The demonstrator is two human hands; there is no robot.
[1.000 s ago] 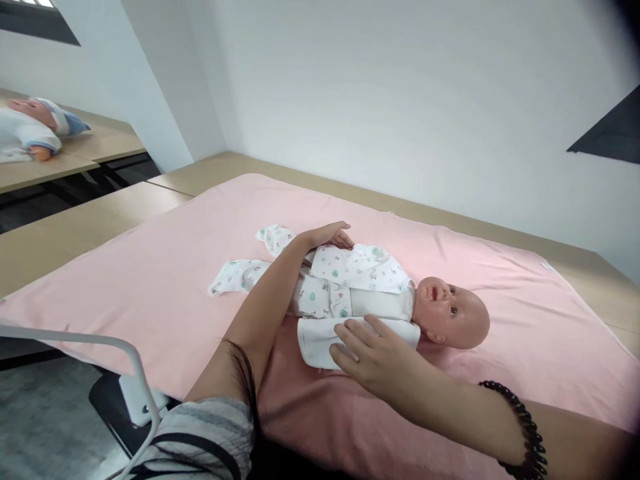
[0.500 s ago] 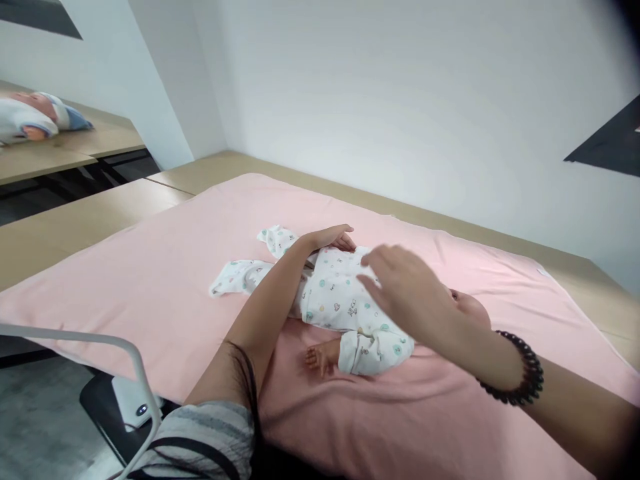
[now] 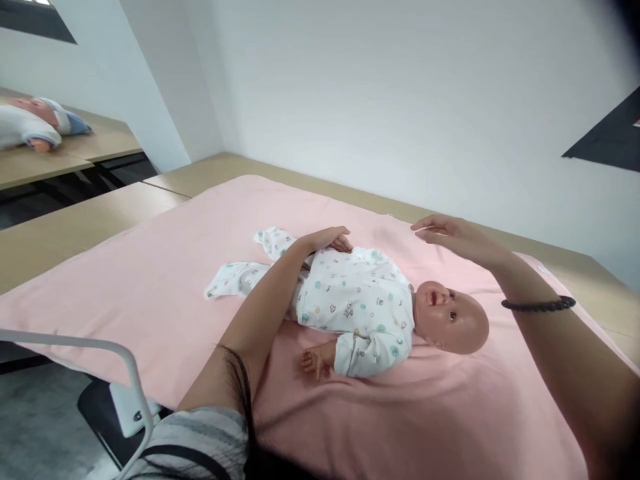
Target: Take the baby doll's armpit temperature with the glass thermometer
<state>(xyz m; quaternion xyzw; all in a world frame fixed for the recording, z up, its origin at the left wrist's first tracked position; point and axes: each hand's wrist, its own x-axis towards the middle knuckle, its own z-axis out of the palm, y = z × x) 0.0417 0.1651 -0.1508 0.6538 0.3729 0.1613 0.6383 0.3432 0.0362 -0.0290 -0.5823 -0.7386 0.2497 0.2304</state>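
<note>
Gripping nothing, left hand [image 3: 327,238] is resting flat on the doll [image 3: 360,307], now lying face-up and dressed in its printed sleepsuit [image 3: 357,300] on the pink blanket [image 3: 150,293], while right hand [image 3: 453,235] is hovering open-fingered above; front closure state unreadable.

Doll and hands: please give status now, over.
Left hand flat on doll, far side of romper. Right hand open in the air beyond doll, holding nothing. Doll on its back on pink blanket, romper closed. Nothing in the way.
</note>
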